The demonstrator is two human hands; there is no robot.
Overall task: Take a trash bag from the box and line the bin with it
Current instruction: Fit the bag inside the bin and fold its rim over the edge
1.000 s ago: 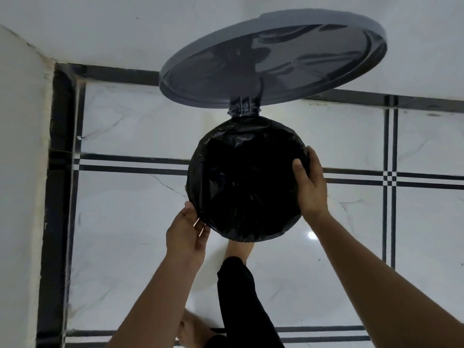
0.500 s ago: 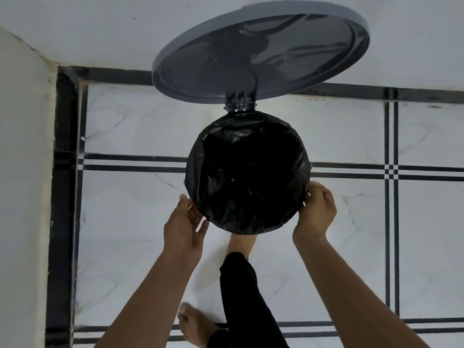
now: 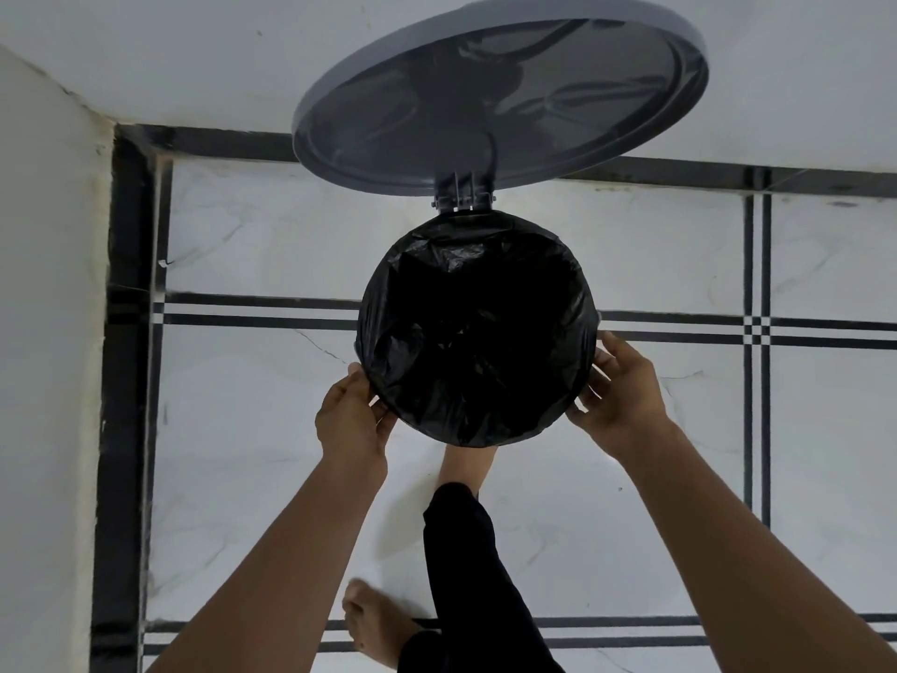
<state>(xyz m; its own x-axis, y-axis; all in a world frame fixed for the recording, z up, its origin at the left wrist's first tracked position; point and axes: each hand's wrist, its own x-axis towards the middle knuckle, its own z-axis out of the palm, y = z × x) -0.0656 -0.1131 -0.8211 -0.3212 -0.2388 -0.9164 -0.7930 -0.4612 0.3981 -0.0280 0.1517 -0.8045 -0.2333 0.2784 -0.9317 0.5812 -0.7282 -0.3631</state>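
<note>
A round pedal bin stands on the floor, seen from above, with its grey lid [image 3: 500, 89] swung up at the back. A black trash bag [image 3: 478, 332] fills the bin, and its edge is folded over the whole rim, hiding the bin body. My left hand [image 3: 352, 415] pinches the bag's folded edge at the lower left of the rim. My right hand [image 3: 619, 391] holds the bag's edge at the lower right, thumb on top and fingers under the rim. The box is not in view.
My bare foot [image 3: 468, 461] in a black trouser leg rests just in front of the bin, and my other foot [image 3: 376, 619] stands behind it. A white wall [image 3: 48, 332] runs along the left; another wall stands behind the lid. The floor [image 3: 242, 429] is white tile with black lines.
My right hand slid from the right side of the rim down to its lower right. My left hand moved up against the rim's lower left.
</note>
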